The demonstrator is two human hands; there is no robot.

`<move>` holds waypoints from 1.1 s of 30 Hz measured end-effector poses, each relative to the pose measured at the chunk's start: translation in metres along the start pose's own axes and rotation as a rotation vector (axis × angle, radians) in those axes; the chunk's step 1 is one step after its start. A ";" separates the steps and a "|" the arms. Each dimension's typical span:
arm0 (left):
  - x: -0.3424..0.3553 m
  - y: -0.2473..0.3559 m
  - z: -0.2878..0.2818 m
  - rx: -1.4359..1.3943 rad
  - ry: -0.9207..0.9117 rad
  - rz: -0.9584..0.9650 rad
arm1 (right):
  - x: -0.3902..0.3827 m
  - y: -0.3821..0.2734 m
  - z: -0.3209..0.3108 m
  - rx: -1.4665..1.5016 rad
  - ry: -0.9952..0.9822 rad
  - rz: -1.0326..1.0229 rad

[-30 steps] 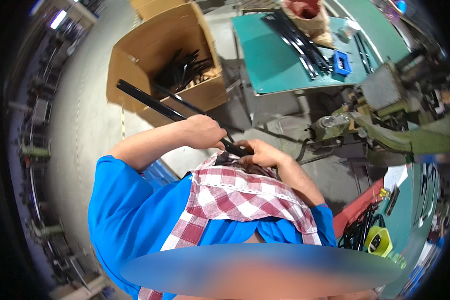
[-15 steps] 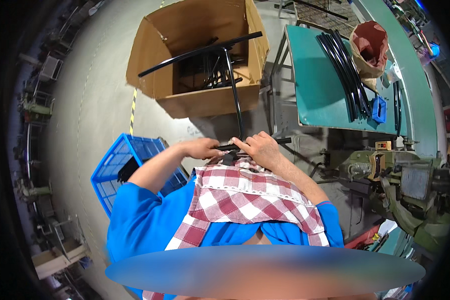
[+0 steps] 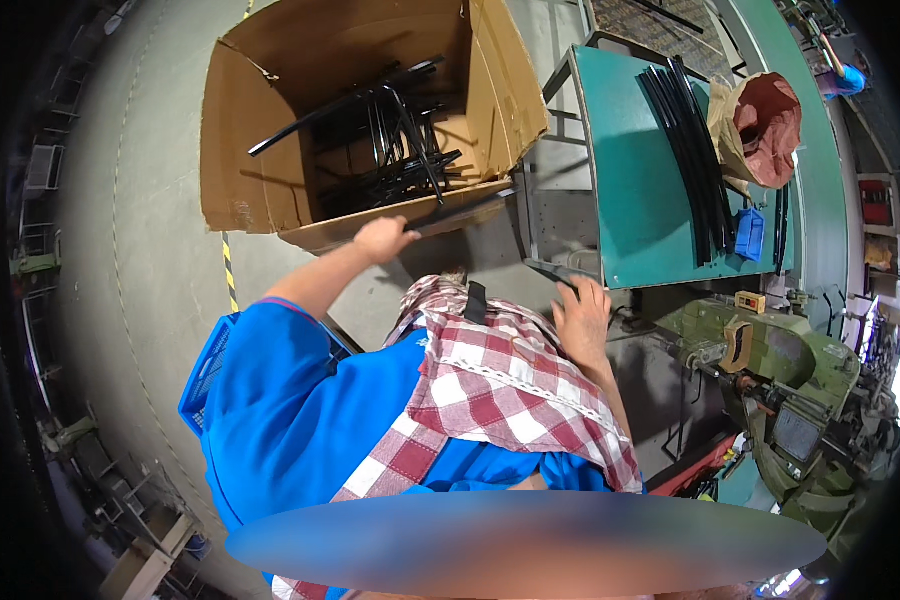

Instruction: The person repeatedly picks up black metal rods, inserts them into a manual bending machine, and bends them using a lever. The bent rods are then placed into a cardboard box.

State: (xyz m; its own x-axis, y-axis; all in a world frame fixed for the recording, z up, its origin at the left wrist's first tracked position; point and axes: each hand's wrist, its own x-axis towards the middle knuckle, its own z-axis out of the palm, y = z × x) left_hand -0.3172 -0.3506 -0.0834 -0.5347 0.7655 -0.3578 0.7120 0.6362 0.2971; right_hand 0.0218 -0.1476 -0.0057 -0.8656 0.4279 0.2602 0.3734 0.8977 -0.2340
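Observation:
My left hand (image 3: 382, 241) is closed around the near bar of a black tubular metal frame (image 3: 460, 212). From that bar a bent tube runs away to a longer far bar, which hangs over the inside of a big cardboard box (image 3: 350, 232). Several similar black tube frames (image 3: 380, 185) lie heaped in the box, partly hidden by its near wall. Off the frame, my right hand (image 3: 582, 318) is in front of my apron at the right, fingers bent and apart, with nothing seen in it.
To the right, a green table (image 3: 630, 200) carries several curved black tubes (image 3: 692, 165), an open paper sack (image 3: 765, 130) and a small blue bin (image 3: 750, 234). A green machine (image 3: 790, 350) stands nearer. A blue crate (image 3: 208, 375) sits at my left, partly behind my arm.
My left hand has carried the frame forward and left, over the box. My right hand has let go of the near bar and moved right.

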 end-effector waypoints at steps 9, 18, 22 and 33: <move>0.080 -0.086 0.030 0.475 0.285 -0.084 | -0.064 -0.002 0.008 0.005 -0.006 0.216; 0.059 0.047 0.128 0.223 -0.372 0.533 | -0.125 0.048 0.015 0.071 0.346 0.737; 0.055 0.088 0.105 0.147 -0.426 0.674 | -0.102 0.089 0.008 0.264 0.698 0.942; 0.073 0.240 0.022 0.069 -0.184 1.026 | -0.031 0.080 0.021 0.201 0.611 0.717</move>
State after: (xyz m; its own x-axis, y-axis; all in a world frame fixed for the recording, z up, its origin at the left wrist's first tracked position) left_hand -0.1758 -0.1447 -0.0573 0.4152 0.9049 -0.0935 0.8126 -0.3227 0.4853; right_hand 0.0715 -0.0914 -0.0519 -0.1092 0.8995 0.4231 0.6328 0.3912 -0.6682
